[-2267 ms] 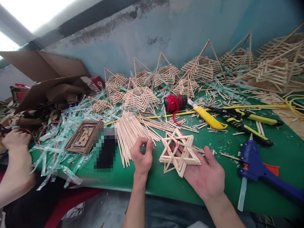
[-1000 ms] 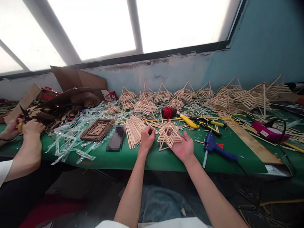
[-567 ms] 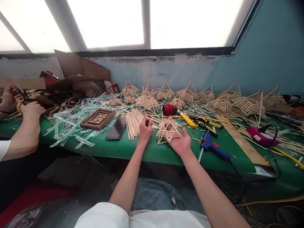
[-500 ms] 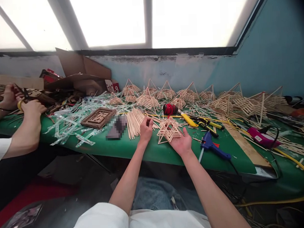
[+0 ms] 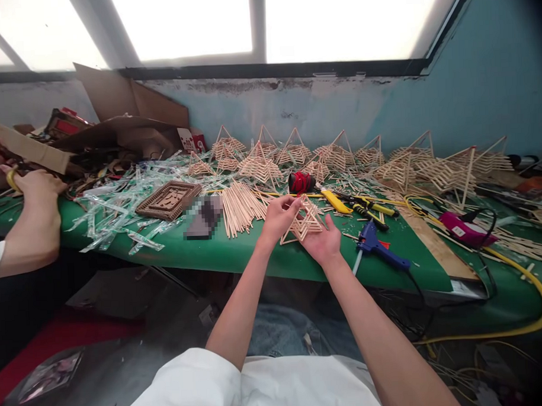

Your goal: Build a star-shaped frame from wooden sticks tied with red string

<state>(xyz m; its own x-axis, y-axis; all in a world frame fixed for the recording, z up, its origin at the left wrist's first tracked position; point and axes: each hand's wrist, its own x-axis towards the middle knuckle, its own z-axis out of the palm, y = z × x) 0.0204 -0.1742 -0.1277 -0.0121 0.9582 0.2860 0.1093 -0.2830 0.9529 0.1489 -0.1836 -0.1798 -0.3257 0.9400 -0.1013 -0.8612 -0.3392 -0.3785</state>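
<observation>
A small star-shaped frame of stacked wooden sticks (image 5: 311, 226) is held above the front of the green table. My right hand (image 5: 324, 241) supports it from below, palm up, with the thumb raised apart and the fingers partly hidden beneath the sticks. At its upper left side, my left hand (image 5: 277, 222) has thumb and fingers pinched together on the frame; whether a loose stick is also between the fingertips is too small to tell. Just left of that hand lies a fanned pile of loose wooden sticks (image 5: 241, 211).
Several finished stick frames (image 5: 340, 153) line the wall. To the right lie a yellow utility knife (image 5: 335, 201), pliers (image 5: 370, 217), a blue glue gun (image 5: 381, 249) and a magenta tool (image 5: 465, 229). A carved brown panel (image 5: 168, 200) and clear glue sticks sit left, beside a co-worker's hands (image 5: 37, 184).
My left hand has moved right from beside the stick pile onto the star frame. My right hand still supports the frame. The camera view has shifted slightly.
</observation>
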